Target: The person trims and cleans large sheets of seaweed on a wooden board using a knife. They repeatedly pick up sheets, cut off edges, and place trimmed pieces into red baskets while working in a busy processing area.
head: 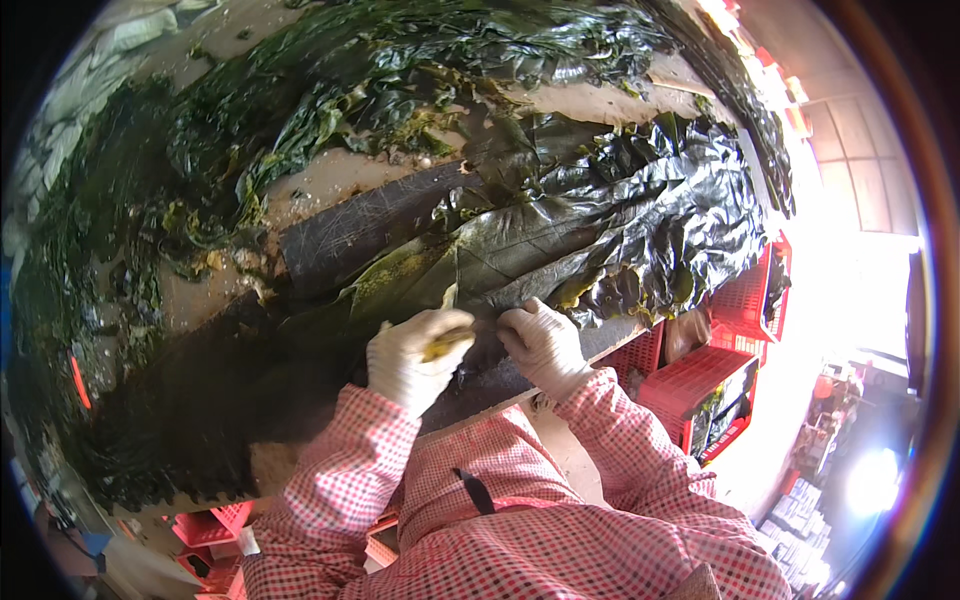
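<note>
Both my hands wear pale gloves and rest at the near side of a table spread with wet kelp. My left hand [421, 358] is closed on a small yellowish piece that looks like kelp; a pale strip rises just beyond its fingers. My right hand [546, 346], its fingers bent, is at the near edge of a broad dark green kelp blade [525, 240]; whether it pinches the blade is hard to tell. The blade runs toward the upper right, glossy and ruffled there. Under it lies a dark scratched board [375, 225].
More kelp [225, 120] is heaped across the far and left side of the table. An orange-red stick-like thing [80, 382] lies at the left. Red plastic crates [679, 382] stand below the table's right edge, some holding kelp; other red crates [214, 525] are at the lower left.
</note>
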### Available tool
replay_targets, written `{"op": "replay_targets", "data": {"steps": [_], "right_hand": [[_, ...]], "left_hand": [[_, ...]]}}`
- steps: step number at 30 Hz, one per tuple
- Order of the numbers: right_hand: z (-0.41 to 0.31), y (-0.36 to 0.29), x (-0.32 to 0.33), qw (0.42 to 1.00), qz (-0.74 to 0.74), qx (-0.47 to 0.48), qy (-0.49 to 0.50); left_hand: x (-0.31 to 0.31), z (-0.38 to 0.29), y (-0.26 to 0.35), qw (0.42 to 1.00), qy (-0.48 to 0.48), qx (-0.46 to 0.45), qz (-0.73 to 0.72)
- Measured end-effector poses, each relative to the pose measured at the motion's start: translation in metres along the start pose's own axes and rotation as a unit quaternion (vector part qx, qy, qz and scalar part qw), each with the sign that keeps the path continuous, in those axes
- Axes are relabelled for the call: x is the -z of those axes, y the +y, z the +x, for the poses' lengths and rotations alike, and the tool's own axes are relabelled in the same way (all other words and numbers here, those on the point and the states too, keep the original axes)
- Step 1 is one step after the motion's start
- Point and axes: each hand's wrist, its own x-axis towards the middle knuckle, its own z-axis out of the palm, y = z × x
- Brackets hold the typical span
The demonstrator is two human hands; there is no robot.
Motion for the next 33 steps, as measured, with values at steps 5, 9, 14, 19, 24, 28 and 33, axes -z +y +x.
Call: {"op": "replay_targets", "data": {"steps": [5, 9, 14, 19, 24, 28, 33], "right_hand": [[-0.008, 0.008, 0.005, 0.985, 0.154, -0.052, 0.064], [-0.021, 0.022, 0.008, 0.956, 0.225, -0.096, 0.161], [-0.048, 0.042, 0.025, 0.943, 0.238, -0.156, 0.175], [-0.042, 0.028, 0.03, 0.987, 0.107, -0.021, 0.117], [-0.011, 0.013, 0.005, 0.996, 0.026, -0.051, 0.073], [-0.006, 0.008, -0.004, 0.993, 0.006, -0.088, 0.077], [-0.011, 0.001, -0.002, 0.99, -0.005, -0.096, 0.099]], "left_hand": [[-0.027, 0.042, 0.004, 0.927, -0.212, 0.074, 0.3], [-0.026, 0.043, -0.005, 0.95, -0.166, 0.02, 0.263], [-0.023, 0.033, -0.015, 0.993, -0.107, 0.023, 0.043], [-0.027, 0.032, -0.014, 0.975, -0.126, -0.033, 0.181], [-0.027, 0.033, -0.015, 0.977, -0.113, -0.031, 0.178], [-0.024, 0.042, -0.012, 0.97, -0.135, -0.062, 0.194], [-0.039, 0.056, 0.002, 0.935, -0.144, -0.138, 0.295]]}}
